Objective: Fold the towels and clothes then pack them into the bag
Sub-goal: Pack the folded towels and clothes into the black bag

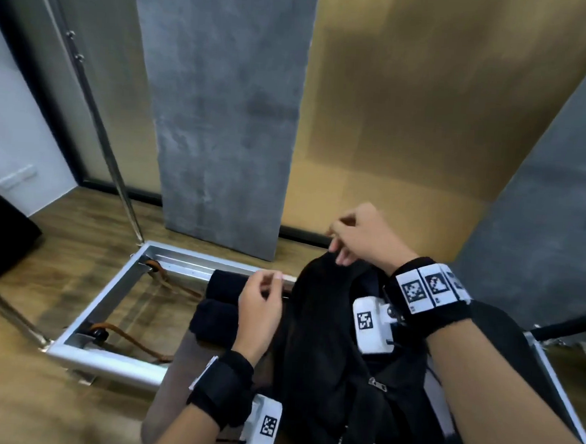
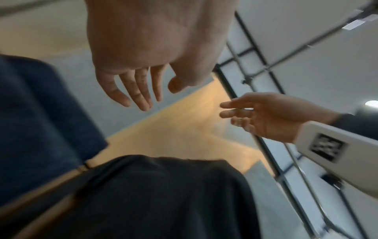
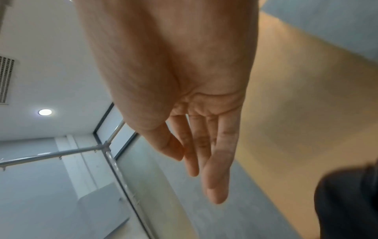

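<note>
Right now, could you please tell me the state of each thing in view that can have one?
Left hand: raised beside the bag, fingers relaxed, holding nothing.
Right hand: above the bag's top, fingers loose, nothing held.
Black bag: upright; whether it is open cannot be told.
Two rolled dark towels: rolled, lying side by side left of the bag, not yet packed.

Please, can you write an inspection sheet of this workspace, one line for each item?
Surface: brown table top on a silver frame.
Job's things: black bag standing upright; two dark rolled towels beside it.
Clutter: nothing seen.
Grippers: left hand and right hand both hold nothing, fingers relaxed, above the bag.
Cables: brown cords under the frame.
Surroundings: grey and tan wall panels, wood floor.
</note>
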Demonstrator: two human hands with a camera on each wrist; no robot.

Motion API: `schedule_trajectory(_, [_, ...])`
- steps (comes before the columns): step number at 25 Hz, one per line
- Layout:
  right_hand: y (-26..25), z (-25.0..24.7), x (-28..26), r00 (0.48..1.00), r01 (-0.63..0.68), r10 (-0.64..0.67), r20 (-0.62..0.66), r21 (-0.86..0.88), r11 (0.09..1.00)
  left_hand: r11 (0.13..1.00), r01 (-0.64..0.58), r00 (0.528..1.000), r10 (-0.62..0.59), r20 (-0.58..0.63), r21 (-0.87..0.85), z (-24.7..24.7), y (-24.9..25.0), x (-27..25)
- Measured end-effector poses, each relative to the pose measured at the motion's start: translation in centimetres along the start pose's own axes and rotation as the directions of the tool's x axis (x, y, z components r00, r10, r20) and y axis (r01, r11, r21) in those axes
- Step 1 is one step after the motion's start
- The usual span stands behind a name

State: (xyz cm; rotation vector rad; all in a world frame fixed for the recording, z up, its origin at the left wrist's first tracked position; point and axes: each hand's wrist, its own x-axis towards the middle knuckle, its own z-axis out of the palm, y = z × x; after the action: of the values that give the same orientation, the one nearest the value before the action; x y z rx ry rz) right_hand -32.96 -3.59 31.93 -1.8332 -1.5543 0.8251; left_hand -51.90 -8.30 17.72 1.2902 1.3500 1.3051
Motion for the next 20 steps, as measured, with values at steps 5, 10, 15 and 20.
schedule_trajectory(5, [0.9, 14.7, -0.4, 0.955, 0.114, -0.041, 0.293, -0.237, 0.965, 0.892, 0.451, 0.885, -0.452, -0.114, -0.036, -6.9, -10.5, 0.3])
schedule_trajectory(10, [4.5, 22.5, -1.2, 0.916, 0.152, 0.095, 0.389, -0.557, 0.816, 0.732, 0.666, 0.735, -0.677, -0.04, -0.143, -9.0, -15.9, -0.9])
schedule_trajectory(15, [6.2, 25.4, -2.2, 0.885, 0.068, 0.197, 0.422, -0.536, 0.841, 0.689, 0.703, 0.706, -0.706, 0.052, -0.175, -9.3, -15.3, -1.9])
schedule_trajectory(20, [6.6, 25.9, -3.6, 0.866, -0.043, 0.147, 0.477, -0.222, 0.974, 0.686, 0.685, 0.712, -0.701, 0.028, -0.244, -9.5, -13.2, -3.3])
